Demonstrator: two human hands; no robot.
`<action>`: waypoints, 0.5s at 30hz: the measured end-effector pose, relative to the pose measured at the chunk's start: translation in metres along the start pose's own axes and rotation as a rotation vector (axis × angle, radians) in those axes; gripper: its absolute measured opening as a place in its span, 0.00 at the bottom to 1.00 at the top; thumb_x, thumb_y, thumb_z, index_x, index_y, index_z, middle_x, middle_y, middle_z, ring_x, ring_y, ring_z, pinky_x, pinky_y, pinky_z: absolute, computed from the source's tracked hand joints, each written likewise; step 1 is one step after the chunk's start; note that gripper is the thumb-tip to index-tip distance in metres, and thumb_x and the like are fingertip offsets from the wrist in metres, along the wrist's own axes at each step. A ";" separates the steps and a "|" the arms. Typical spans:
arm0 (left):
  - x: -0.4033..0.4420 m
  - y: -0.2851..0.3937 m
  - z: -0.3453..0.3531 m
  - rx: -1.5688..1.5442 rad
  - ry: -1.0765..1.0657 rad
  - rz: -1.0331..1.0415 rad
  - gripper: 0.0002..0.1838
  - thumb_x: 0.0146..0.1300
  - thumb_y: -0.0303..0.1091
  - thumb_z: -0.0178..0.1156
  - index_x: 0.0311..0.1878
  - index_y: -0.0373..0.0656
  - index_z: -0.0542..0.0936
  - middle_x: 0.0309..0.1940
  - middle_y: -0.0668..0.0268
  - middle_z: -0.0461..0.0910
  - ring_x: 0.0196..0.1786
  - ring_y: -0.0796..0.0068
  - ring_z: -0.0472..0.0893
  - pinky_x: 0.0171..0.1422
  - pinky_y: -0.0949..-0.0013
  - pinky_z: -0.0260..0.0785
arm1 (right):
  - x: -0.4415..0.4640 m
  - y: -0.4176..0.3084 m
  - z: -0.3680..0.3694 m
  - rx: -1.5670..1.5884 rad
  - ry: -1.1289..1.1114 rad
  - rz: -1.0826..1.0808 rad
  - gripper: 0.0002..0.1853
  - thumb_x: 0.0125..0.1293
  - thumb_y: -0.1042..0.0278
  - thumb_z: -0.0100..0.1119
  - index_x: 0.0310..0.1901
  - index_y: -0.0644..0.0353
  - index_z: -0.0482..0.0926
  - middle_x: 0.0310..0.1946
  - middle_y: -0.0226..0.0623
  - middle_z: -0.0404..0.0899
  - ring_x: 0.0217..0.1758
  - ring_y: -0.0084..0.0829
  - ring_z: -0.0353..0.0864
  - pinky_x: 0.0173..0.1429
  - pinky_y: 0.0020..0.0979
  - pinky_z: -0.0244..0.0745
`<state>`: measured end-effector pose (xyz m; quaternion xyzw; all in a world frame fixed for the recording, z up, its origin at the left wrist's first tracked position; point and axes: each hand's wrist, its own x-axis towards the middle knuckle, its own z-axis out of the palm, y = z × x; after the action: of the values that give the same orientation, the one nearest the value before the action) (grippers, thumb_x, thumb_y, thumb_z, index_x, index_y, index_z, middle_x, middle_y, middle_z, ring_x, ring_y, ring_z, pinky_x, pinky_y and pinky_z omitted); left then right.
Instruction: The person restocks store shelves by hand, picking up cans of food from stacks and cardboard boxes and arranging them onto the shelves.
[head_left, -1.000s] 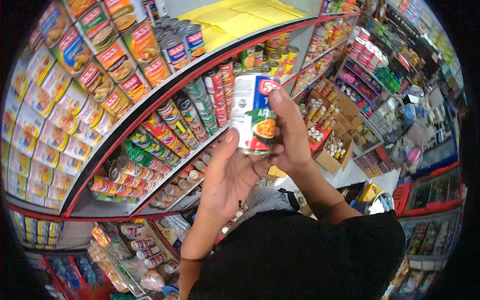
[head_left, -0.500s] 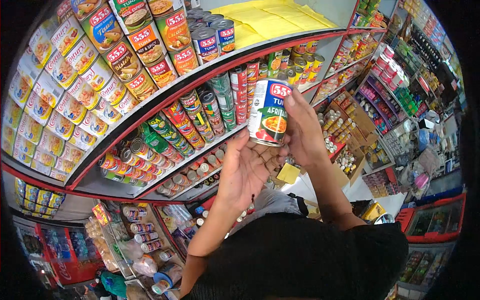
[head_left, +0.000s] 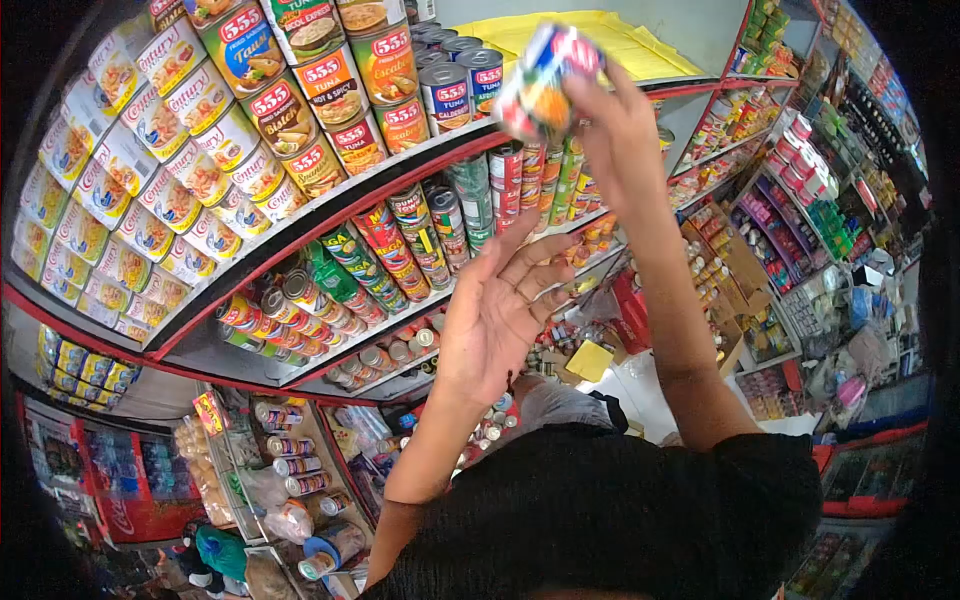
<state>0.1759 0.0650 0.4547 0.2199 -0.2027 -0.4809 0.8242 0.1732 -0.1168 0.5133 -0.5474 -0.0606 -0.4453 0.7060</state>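
Observation:
My right hand [head_left: 622, 130] grips a tuna can [head_left: 548, 84], blurred by motion and tilted, in front of the top shelf's edge. Yellow sheeting [head_left: 560, 45] lines the shelf behind it. Just left of the held can, blue-labelled 555 tuna cans [head_left: 447, 97] stand upright in a group on that shelf. Lower down, my left hand [head_left: 505, 310] is empty, palm up with its fingers spread, in front of the lower shelf rows.
Stacked white Century cans [head_left: 165, 130] and 555 cans [head_left: 325, 90] fill the left of the top shelf. A red shelf edge [head_left: 330, 225] curves across. Cardboard boxes [head_left: 730, 260] with cans stand at the right. Below left is a rack of cans [head_left: 300, 465].
My right hand has lifted the can up, away from my left hand, towards the top shelf. My left hand has let go and spread its fingers. The view has shifted slightly.

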 end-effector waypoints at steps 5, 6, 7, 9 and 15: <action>-0.004 0.006 -0.006 -0.014 -0.052 -0.017 0.27 0.66 0.41 0.49 0.64 0.36 0.63 0.48 0.60 0.75 0.44 0.73 0.75 0.51 0.70 0.67 | 0.140 0.052 0.014 -0.178 -0.079 -0.303 0.30 0.54 0.71 0.67 0.57 0.75 0.68 0.39 0.43 0.79 0.38 0.28 0.78 0.41 0.26 0.73; -0.004 0.008 -0.005 -0.015 -0.039 -0.010 0.25 0.65 0.38 0.51 0.62 0.37 0.65 0.45 0.61 0.76 0.40 0.74 0.74 0.49 0.70 0.67 | 0.163 0.064 0.017 -0.334 -0.075 -0.325 0.29 0.52 0.71 0.68 0.54 0.74 0.70 0.37 0.42 0.79 0.36 0.29 0.78 0.40 0.27 0.74; -0.004 0.010 -0.007 -0.014 -0.038 -0.003 0.25 0.65 0.38 0.51 0.62 0.37 0.65 0.45 0.61 0.76 0.40 0.74 0.74 0.49 0.70 0.67 | 0.185 0.077 0.018 -0.491 -0.071 -0.347 0.27 0.50 0.71 0.69 0.52 0.73 0.73 0.35 0.42 0.80 0.34 0.29 0.79 0.38 0.28 0.75; -0.004 0.014 -0.012 -0.023 -0.057 0.020 0.23 0.65 0.38 0.51 0.60 0.38 0.68 0.43 0.62 0.77 0.38 0.75 0.74 0.48 0.71 0.66 | 0.222 0.103 0.020 -0.620 -0.080 -0.340 0.27 0.49 0.70 0.70 0.50 0.72 0.73 0.34 0.43 0.80 0.33 0.29 0.79 0.38 0.29 0.75; -0.002 0.026 -0.022 0.010 0.039 0.085 0.17 0.64 0.37 0.52 0.52 0.38 0.73 0.35 0.65 0.76 0.37 0.75 0.74 0.43 0.73 0.65 | 0.266 0.153 0.028 -0.813 -0.089 -0.341 0.26 0.45 0.69 0.71 0.46 0.69 0.75 0.37 0.48 0.81 0.40 0.37 0.81 0.45 0.34 0.76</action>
<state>0.2052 0.0820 0.4508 0.2244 -0.1982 -0.4401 0.8466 0.4492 -0.2422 0.5664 -0.7813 -0.0004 -0.5192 0.3464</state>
